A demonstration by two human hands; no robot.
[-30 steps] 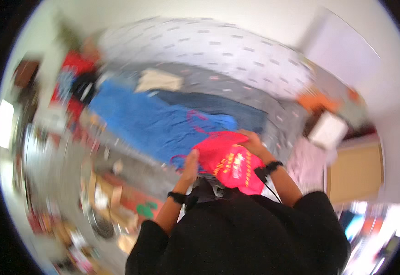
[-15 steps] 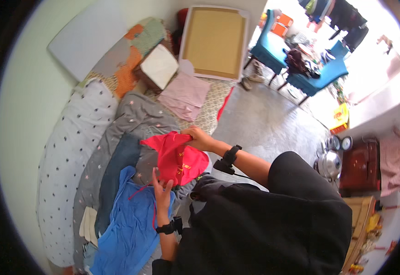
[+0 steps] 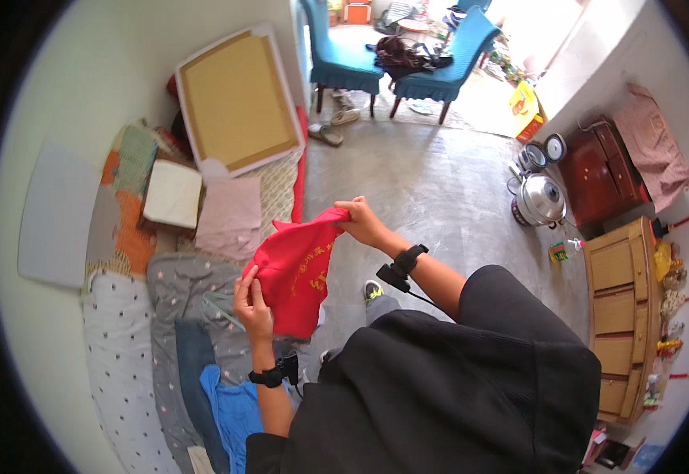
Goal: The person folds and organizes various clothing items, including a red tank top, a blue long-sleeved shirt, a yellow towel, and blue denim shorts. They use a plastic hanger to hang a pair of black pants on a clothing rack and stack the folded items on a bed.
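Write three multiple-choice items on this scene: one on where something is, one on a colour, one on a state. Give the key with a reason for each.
1. Where does the steel pot stand?
A. on the bed
B. on the floor by the dark red cabinet
C. on a chair

2. What colour is the cloth held by both hands?
A. red
B. green
C. white

3. How is the cloth held?
A. lying flat on the bed
B. hanging from one hand
C. pinched by the left hand and the right hand

Key: B, it stands on the grey floor beside the cabinet; A, the fabric is bright red; C, each hand's grip closes on an edge.

Black top, black cabled wristbands (image 3: 402, 264), bare forearms.
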